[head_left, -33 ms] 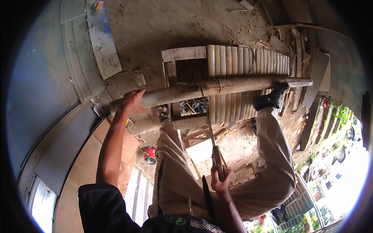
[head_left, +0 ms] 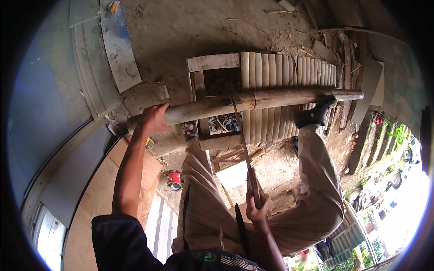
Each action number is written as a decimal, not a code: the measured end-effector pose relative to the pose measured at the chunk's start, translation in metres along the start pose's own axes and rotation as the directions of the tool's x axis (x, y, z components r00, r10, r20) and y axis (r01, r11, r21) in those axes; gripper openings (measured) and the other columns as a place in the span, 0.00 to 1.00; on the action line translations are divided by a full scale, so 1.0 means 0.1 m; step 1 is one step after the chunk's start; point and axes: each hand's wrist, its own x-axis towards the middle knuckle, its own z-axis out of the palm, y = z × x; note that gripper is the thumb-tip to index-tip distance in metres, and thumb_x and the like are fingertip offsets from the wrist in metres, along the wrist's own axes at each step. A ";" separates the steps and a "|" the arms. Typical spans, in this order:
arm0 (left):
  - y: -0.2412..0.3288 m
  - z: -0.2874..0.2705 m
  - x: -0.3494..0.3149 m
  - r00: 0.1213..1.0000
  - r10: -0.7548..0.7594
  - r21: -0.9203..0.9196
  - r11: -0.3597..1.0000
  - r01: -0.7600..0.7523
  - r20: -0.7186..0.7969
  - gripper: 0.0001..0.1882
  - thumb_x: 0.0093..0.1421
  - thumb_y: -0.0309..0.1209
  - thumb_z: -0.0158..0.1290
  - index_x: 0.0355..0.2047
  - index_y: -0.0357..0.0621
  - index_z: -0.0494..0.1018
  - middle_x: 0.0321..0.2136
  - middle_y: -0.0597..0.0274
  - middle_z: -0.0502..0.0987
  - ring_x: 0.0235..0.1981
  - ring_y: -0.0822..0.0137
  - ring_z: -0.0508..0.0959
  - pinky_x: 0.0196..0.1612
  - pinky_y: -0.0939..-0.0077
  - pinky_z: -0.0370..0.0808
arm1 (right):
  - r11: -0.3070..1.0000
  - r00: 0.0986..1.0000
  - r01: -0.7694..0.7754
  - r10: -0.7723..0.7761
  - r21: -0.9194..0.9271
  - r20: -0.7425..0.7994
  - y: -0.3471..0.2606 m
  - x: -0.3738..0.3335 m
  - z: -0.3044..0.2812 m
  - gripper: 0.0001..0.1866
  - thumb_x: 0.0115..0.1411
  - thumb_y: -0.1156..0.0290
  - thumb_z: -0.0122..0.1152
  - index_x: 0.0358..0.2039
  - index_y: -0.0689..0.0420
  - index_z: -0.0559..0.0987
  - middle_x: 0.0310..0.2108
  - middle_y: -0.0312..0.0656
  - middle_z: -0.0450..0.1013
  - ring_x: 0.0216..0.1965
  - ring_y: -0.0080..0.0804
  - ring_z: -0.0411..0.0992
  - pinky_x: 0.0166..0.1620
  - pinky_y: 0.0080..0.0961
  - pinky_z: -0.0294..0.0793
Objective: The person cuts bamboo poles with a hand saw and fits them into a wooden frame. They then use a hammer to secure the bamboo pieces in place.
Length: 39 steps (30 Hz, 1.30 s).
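Note:
A long, thick bamboo pole [head_left: 289, 97] lies across a low slatted bench [head_left: 266, 72], its left end reaching past the bench frame. My left hand [head_left: 156, 119] is closed over the pole near that end, pressing it from above. Lower down, my right hand [head_left: 258, 205] grips the handle of a handsaw [head_left: 246, 156]. The narrow blade runs up from the handle, and its upper part meets the pole above the open part of the frame. My right foot, in a black shoe [head_left: 313, 116], rests against the pole towards its right end.
A red can [head_left: 174, 179] stands on the dirt floor left of my legs. Flat panels [head_left: 120, 54] lie at the far left, and wooden boards [head_left: 101, 194] are near my left arm. Scrap wood and sheets [head_left: 368, 88] are piled beyond the bench's right end.

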 end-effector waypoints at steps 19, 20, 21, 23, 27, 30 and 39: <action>0.05 -0.06 0.04 0.998 -0.050 -0.011 0.999 0.051 0.038 0.47 0.35 0.36 0.67 0.59 0.36 0.66 0.47 0.43 0.78 0.49 0.47 0.79 0.54 0.61 0.75 | 0.999 0.999 0.040 -0.040 -0.011 0.029 -0.04 0.04 -0.06 0.10 0.62 0.75 0.51 0.27 0.67 0.76 0.15 0.33 0.66 0.20 0.15 0.63 0.21 0.22 0.62; 0.04 -0.05 0.04 0.999 -0.042 -0.032 0.999 0.043 0.022 0.46 0.35 0.35 0.67 0.58 0.37 0.67 0.45 0.42 0.79 0.47 0.47 0.79 0.52 0.60 0.76 | 0.999 0.999 -0.031 0.032 -0.040 0.010 -0.07 0.07 -0.05 0.10 0.61 0.74 0.51 0.26 0.67 0.76 0.15 0.33 0.65 0.19 0.14 0.63 0.21 0.22 0.61; 0.03 -0.04 0.04 0.999 -0.032 -0.050 0.998 0.032 -0.002 0.44 0.35 0.35 0.67 0.57 0.37 0.67 0.44 0.42 0.79 0.46 0.47 0.79 0.50 0.59 0.76 | 0.999 1.000 0.022 -0.022 0.030 -0.013 -0.07 0.12 -0.03 0.11 0.61 0.74 0.52 0.24 0.66 0.75 0.14 0.32 0.65 0.19 0.14 0.63 0.21 0.22 0.61; 0.02 -0.04 0.04 0.999 -0.024 -0.062 0.998 0.023 -0.026 0.43 0.35 0.35 0.67 0.55 0.37 0.68 0.42 0.42 0.79 0.45 0.47 0.79 0.49 0.58 0.77 | 0.992 0.993 -0.102 0.098 -0.069 -0.065 -0.09 0.22 0.01 0.13 0.62 0.72 0.53 0.22 0.65 0.72 0.14 0.33 0.64 0.19 0.15 0.61 0.21 0.22 0.60; 0.00 -0.07 0.09 0.999 0.023 -0.036 0.999 -0.025 -0.049 0.44 0.35 0.35 0.68 0.56 0.36 0.67 0.45 0.43 0.79 0.47 0.47 0.79 0.52 0.59 0.76 | 0.972 0.972 -0.234 0.234 -0.002 0.004 -0.14 0.22 0.02 0.12 0.62 0.74 0.55 0.22 0.64 0.72 0.14 0.33 0.64 0.19 0.15 0.61 0.21 0.22 0.61; 0.03 -0.10 0.09 1.000 -0.025 -0.052 0.998 0.025 0.008 0.48 0.34 0.35 0.69 0.59 0.36 0.66 0.50 0.42 0.77 0.51 0.48 0.77 0.55 0.61 0.74 | 0.969 0.970 -0.240 0.237 0.058 0.057 -0.09 0.01 -0.06 0.11 0.62 0.75 0.54 0.22 0.64 0.72 0.14 0.33 0.64 0.18 0.15 0.61 0.21 0.23 0.60; 0.08 -0.17 0.09 0.995 -0.069 -0.002 0.998 0.069 0.077 0.46 0.36 0.36 0.69 0.58 0.37 0.66 0.48 0.41 0.77 0.51 0.46 0.77 0.54 0.61 0.75 | 0.981 0.981 -0.190 0.188 0.042 0.053 0.06 -0.15 -0.08 0.10 0.61 0.76 0.52 0.23 0.65 0.72 0.14 0.36 0.65 0.17 0.17 0.62 0.20 0.23 0.62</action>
